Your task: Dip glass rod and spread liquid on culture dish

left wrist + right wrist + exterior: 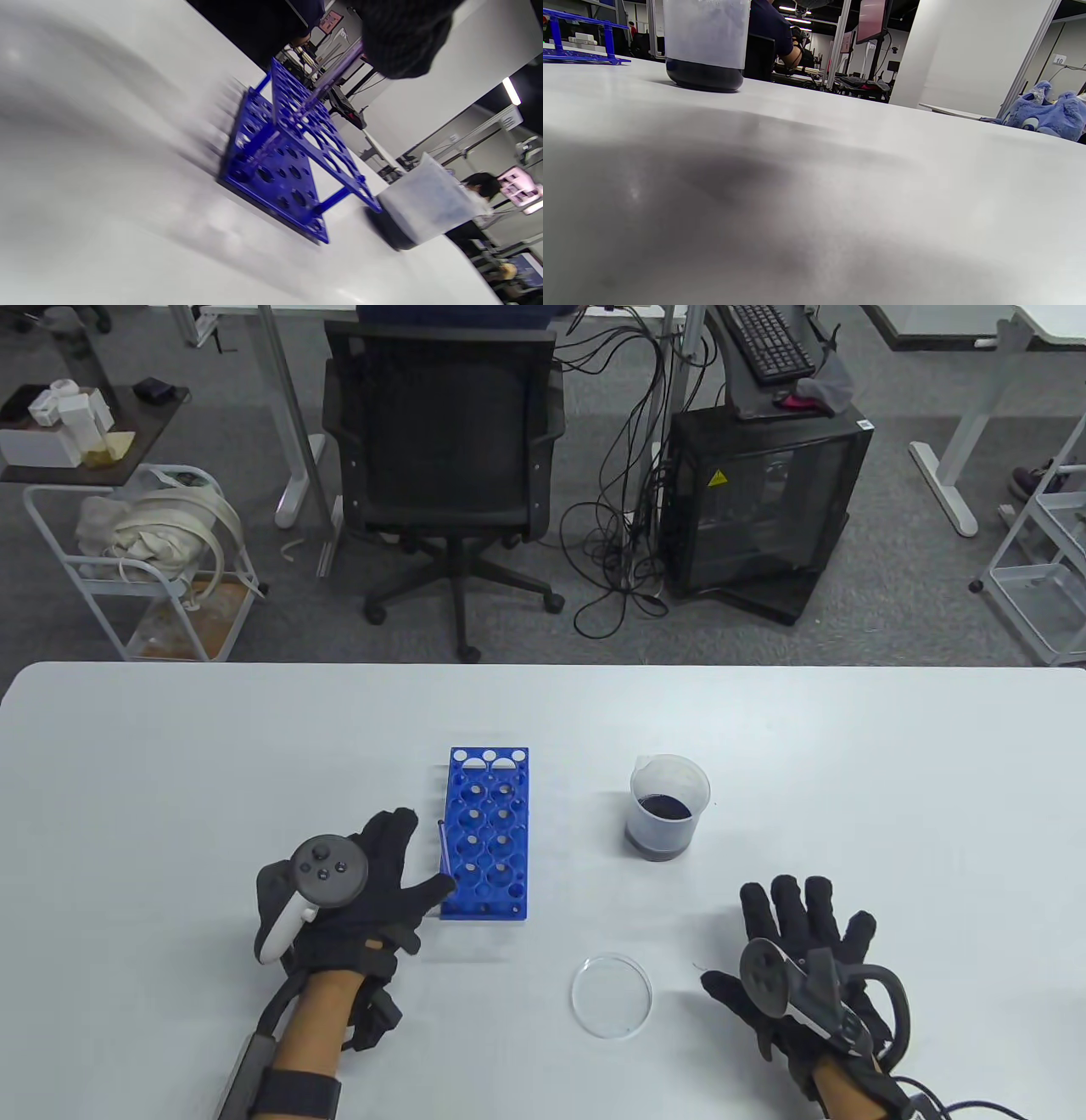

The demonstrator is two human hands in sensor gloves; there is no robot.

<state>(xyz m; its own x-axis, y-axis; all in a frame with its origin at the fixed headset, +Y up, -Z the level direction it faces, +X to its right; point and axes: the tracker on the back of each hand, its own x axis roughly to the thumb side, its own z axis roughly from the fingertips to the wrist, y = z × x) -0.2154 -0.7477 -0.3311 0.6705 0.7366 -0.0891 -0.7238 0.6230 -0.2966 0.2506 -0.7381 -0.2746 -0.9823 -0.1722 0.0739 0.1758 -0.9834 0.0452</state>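
carefully, we are pinching the thin, stiff, slippery and breakable glass rod (444, 848) near its upper end with our left hand (365, 882), grip clamped on it in the blue rack (488, 836), while our right hand (802, 959) is resting apart, flat on the desk (170, 780).

- The left grip (373, 882) sits at the near left corner of the rack (488, 831), its fingers on the glass rod (444, 848), which stands tilted in the rack's left edge.
- The beaker (668, 808) stands on the bench (170, 780) right of the rack, beyond the right grip (797, 959).
- The culture dish (612, 994) lies just left of the right grip, nearer than rack and beaker.
- The right grip rests flat on the bench.
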